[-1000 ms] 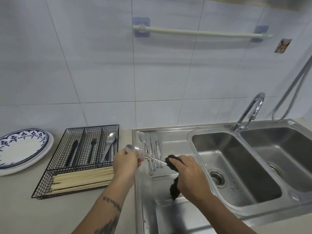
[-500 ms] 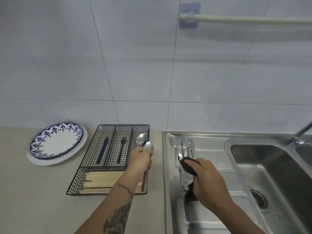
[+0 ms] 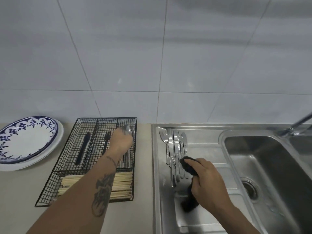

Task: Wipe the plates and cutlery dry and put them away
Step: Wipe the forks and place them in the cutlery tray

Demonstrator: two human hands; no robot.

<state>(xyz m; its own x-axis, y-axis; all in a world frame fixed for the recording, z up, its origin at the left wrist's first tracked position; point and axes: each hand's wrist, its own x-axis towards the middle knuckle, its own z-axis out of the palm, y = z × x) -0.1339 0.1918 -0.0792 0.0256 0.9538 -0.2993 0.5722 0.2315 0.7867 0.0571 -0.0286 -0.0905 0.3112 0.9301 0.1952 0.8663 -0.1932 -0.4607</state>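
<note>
My left hand (image 3: 120, 141) is inside the right compartment of the black wire cutlery tray (image 3: 67, 168), fingers around a steel spoon (image 3: 127, 130) whose bowl shows above the knuckles. A black knife and a black fork lie in the tray's other compartments. My right hand (image 3: 208, 182) grips a dark cloth (image 3: 187, 166) over the sink's draining board (image 3: 207, 150). Several steel forks and knives (image 3: 175, 146) lie in a row on that board, just left of the cloth. A blue-patterned plate (image 3: 25, 141) sits on a white plate at the far left.
Wooden chopsticks (image 3: 123, 184) fill the tray's front section. The steel sink basin (image 3: 270, 168) with its drain lies to the right, and the tap (image 3: 297, 127) is at the right edge. A white tiled wall stands behind the beige counter (image 3: 20, 196).
My left hand carried the spoon from over the draining board leftward into the tray's right compartment. The right hand stayed over the board with the cloth. The view swung left and down.
</note>
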